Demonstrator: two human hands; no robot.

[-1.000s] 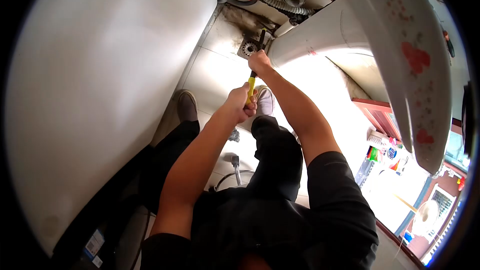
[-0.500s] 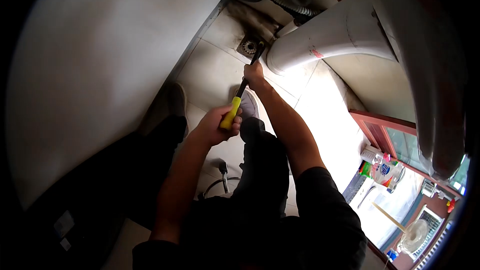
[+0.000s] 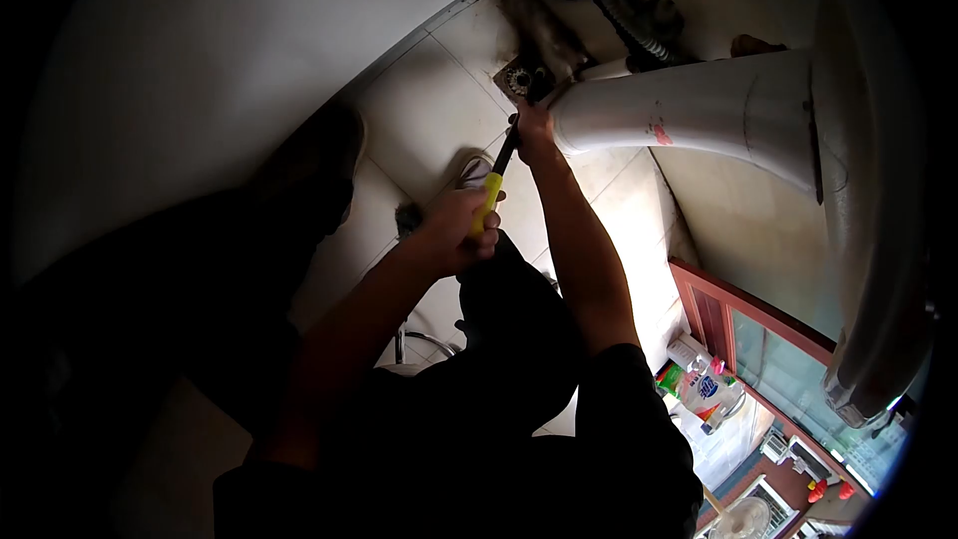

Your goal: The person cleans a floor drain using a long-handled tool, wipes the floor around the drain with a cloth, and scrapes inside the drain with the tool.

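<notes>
Beside the floor drain [image 3: 519,81], our right hand [image 3: 536,130] clasps a tool [image 3: 507,151]. Farther off, our left hand [image 3: 461,227] grips its yellow handle [image 3: 488,200].

PLACE: washroom | SHOWN BY: white basin pedestal [image 3: 689,110] | floor drain [image 3: 519,81] beside it | corrugated hose [image 3: 633,25] | tiled floor [image 3: 414,120]

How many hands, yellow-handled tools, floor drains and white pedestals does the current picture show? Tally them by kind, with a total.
Hands: 2 (left hand, right hand)
Yellow-handled tool: 1
Floor drain: 1
White pedestal: 1
Total: 5
</notes>
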